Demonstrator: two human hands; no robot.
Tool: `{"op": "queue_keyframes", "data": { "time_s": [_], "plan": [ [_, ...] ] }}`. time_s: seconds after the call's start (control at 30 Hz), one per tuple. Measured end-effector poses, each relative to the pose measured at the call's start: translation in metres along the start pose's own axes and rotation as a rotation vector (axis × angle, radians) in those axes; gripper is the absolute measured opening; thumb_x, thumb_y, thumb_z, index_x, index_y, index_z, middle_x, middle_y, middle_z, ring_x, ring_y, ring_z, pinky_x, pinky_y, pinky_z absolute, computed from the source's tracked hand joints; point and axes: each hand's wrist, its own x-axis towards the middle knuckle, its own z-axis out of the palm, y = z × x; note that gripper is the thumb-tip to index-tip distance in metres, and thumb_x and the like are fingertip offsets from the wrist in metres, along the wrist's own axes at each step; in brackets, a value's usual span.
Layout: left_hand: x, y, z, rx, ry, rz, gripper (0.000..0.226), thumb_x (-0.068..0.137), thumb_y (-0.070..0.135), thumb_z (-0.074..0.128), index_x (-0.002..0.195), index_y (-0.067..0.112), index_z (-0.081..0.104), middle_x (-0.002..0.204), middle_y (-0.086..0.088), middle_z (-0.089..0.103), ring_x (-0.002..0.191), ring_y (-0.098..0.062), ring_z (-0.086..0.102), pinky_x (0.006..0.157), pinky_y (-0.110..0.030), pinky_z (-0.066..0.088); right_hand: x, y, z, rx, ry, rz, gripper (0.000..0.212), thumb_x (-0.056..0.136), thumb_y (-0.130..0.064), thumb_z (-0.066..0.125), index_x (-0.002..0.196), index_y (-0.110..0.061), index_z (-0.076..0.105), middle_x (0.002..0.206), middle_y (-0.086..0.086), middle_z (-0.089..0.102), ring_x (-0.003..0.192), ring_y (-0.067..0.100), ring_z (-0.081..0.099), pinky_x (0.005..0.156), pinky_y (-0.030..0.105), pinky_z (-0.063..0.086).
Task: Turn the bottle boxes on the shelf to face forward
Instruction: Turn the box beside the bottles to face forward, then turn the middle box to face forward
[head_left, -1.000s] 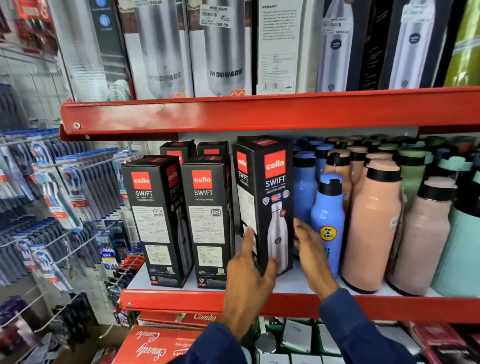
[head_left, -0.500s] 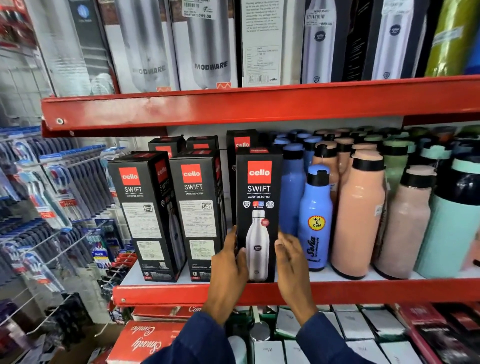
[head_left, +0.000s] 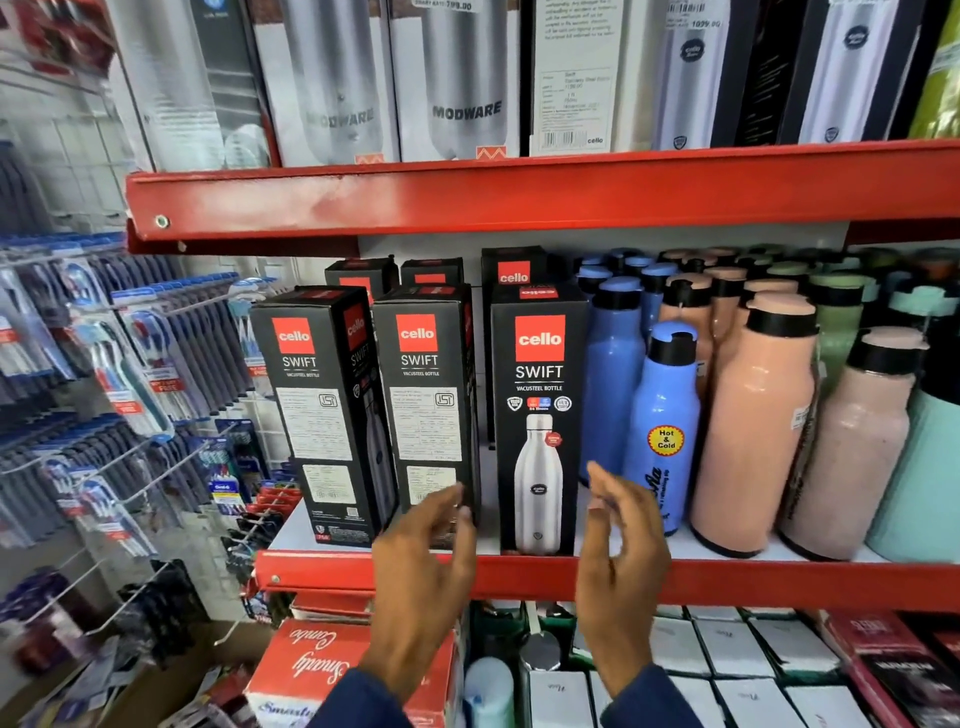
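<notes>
There was a single view, taken from the person's head. It looked forward and slightly down at a red shelf (head_left: 519, 571) from close range, near enough that both hands reached into the lower middle of the frame. The left hand (head_left: 421, 561) and the right hand (head_left: 621, 561) rose from the bottom edge, dark blue sleeves just showing. The shelf edge ran across the lower third, tilted a little, and an upper shelf (head_left: 519, 197) crossed above it. The wide lens bent the edges: a rack of toothbrushes (head_left: 119, 374) filled the left side, blurred, and boxed stock lay below the shelf at the bottom right. No second view overlapped it.
</notes>
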Motion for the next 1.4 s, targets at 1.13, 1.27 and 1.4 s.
{"op": "queue_keyframes", "data": {
  "time_s": [1.13,1.27,1.4],
  "plan": [
    [0.028,-0.013,-0.07,-0.305,0.134,-0.042,0.072,0.063,0.037,0.086,0.127,0.021,0.058,0.106,0.025,0.069,0.098,0.014,0.064,0.086,-0.009,0.052,-0.031,-0.062,0.061,0.115,-0.196,0.077,0.037,0.096,-0.019,0.048,0.132,-0.027,0.051,0.127,-0.012,0.061,0.117,0.003,0.057,0.096,0.022,0.049],
    [0.034,-0.025,-0.073,-0.394,-0.002,-0.04,0.075,0.072,0.039,0.071,0.143,0.023,0.05,0.127,0.009,0.071,0.113,-0.009,0.068,0.1,-0.044,0.056,-0.022,-0.059,0.061,0.076,-0.458,0.13,0.046,0.094,-0.043,0.053,0.139,-0.032,0.045,0.135,-0.017,0.058,0.122,-0.003,0.053,0.102,0.025,0.046],
    [0.045,-0.031,-0.068,-0.369,-0.158,0.014,0.057,0.098,0.036,0.048,0.153,0.033,0.035,0.14,0.024,0.059,0.127,0.003,0.056,0.11,-0.036,0.047,-0.023,-0.059,0.069,0.083,-0.382,0.119,0.038,0.095,-0.03,0.055,0.131,-0.037,0.046,0.116,-0.039,0.05,0.107,-0.025,0.049,0.09,0.003,0.043]
  ]
}}
